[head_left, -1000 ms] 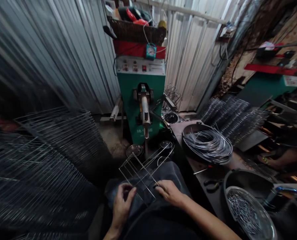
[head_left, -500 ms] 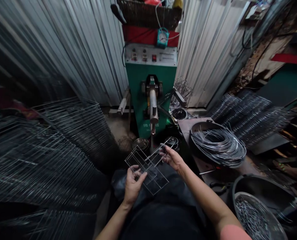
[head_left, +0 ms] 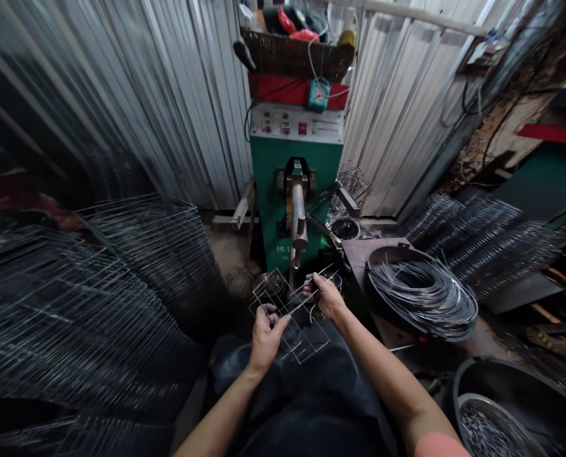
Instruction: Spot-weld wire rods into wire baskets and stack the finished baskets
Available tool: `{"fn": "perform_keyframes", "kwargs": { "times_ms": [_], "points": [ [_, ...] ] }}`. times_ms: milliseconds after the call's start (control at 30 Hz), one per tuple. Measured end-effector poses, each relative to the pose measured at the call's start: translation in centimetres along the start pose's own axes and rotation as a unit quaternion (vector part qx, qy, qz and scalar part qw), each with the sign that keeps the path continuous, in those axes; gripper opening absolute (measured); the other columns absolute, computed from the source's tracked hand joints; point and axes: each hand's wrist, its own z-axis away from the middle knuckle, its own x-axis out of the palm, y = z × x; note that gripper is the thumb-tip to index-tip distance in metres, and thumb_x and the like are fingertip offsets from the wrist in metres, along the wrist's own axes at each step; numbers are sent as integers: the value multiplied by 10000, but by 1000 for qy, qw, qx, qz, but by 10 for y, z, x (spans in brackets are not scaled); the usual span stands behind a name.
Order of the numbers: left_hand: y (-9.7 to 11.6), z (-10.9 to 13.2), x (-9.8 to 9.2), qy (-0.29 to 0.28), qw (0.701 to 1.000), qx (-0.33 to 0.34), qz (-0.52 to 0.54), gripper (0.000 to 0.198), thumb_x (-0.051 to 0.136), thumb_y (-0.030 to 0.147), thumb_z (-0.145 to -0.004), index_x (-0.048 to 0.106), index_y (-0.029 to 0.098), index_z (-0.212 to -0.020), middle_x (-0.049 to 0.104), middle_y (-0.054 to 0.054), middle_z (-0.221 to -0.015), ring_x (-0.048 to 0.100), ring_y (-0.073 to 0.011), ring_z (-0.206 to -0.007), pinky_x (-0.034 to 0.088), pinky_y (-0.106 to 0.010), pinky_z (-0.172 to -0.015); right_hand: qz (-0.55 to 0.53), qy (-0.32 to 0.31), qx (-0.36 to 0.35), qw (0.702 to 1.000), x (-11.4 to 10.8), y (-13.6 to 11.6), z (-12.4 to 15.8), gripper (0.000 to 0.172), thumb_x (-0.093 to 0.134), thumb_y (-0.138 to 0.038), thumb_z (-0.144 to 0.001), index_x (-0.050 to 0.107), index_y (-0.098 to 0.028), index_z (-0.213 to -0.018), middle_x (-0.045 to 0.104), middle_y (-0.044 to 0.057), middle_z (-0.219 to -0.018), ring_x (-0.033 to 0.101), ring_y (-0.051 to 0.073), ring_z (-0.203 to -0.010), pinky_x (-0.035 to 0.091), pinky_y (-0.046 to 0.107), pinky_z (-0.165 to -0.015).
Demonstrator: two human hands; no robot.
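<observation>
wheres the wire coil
In the head view, the wire coil sits in a black pan on the bench, right of the right hand and the green machine.

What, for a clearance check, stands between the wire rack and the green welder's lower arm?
Nothing visible does: the wire rack, held by the left hand and right hand, has open air before the lower arm. Two metal bowls sit low near the machine's base; depth is hard to judge.

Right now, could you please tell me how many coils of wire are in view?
1: a wire coil in a black pan, right of the right hand; others may be hidden.
</observation>
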Motion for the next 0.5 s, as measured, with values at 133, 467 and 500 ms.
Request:
{"fn": "perform_keyframes", "kwargs": {
  "times_ms": [133,467,500],
  "points": [
    [-9,2,-3,19,1000,-24,-1,367,649,389,-668,420,202,-885,391,95,-574,385,-73,-498,330,-208,-526,-29,68,10,997,-12,-2,-4,169,623,-280,-788,562,-152,-697,581,2,-581,570,101,-497,523,223,-508],
    [-6,-18,6,22,998,-54,32,393,656,392,-664,416,203,-911,401,95,-575,370,-65,-493,306,-190,-498,51,30,-33,998,-16,8,-15,245,733,-275,-637,555,-161,-762,612,-12,-609,578,99,-495,472,183,-441],
    [-4,-23,8,24,998,-54,33,395,657,388,-663,417,201,-914,405,95,-576,367,-63,-492,305,-188,-495,57,36,-46,997,-15,7,-21,249,730,-289,-635,552,-159,-752,607,-13,-599,574,100,-487,469,186,-436]
  ]
}}
